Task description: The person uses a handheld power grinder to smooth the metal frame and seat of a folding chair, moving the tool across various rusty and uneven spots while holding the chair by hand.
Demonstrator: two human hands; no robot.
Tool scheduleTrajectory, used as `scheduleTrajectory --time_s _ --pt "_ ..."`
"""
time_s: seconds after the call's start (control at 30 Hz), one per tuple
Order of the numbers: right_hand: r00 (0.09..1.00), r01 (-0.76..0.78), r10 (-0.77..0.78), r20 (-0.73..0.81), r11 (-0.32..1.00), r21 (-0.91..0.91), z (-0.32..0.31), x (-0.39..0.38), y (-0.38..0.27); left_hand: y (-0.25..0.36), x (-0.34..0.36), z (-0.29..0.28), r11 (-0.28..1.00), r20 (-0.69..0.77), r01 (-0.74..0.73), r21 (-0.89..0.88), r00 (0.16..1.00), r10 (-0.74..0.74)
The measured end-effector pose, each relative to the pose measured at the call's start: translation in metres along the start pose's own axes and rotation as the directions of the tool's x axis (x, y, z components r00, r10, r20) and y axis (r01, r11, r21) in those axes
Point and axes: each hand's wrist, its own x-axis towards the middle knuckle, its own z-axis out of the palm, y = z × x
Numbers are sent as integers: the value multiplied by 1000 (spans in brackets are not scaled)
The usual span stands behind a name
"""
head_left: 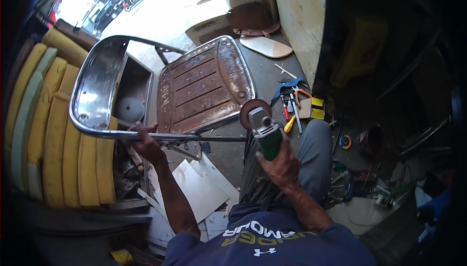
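Note:
My left hand [145, 142] is closed round the near metal tube of a folding chair's frame [182, 135]. The chair lies tilted in front of me, its rusty brown slotted seat panel [199, 86] facing up and its shiny metal backrest [99, 88] to the left. In my right hand [282, 165] is a green angle grinder [270, 142], gripped round its body. The grinder's brown disc [253, 113] is at the seat's near right corner; whether it touches the rim I cannot tell.
Yellow foam pads [58, 134] stand stacked at the left. Right of the chair lie a yellow-handled screwdriver [290, 124], pliers [302, 92] and a yellow-black box [317, 108]. White sheets [199, 188] cover floor below the chair. A pale panel [301, 23] rises behind; tools and cables clutter the right.

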Motion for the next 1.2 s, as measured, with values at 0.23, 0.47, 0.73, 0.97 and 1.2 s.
scheduleTrajectory --time_s 0.23,0.47,0.73,0.97,1.2 --pt "971 217 -225 -81 972 -95 -17 28 19 -33 20 8 897 -80 -300 325 936 342" --pt "971 221 -221 -86 975 -8 -22 53 5 -8 90 69 886 -114 -17 463 990 79" --pt "897 378 -393 -203 919 -108 -37 90 -14 52 43 92 873 -28 -90 479 993 117" --pt "867 407 -442 -232 895 -182 5 100 -24 64 42 97 883 -88 -1 470 995 49" --pt "856 472 -493 -155 868 -156 36 82 -54 48 61 89 855 -27 -63 514 996 89"
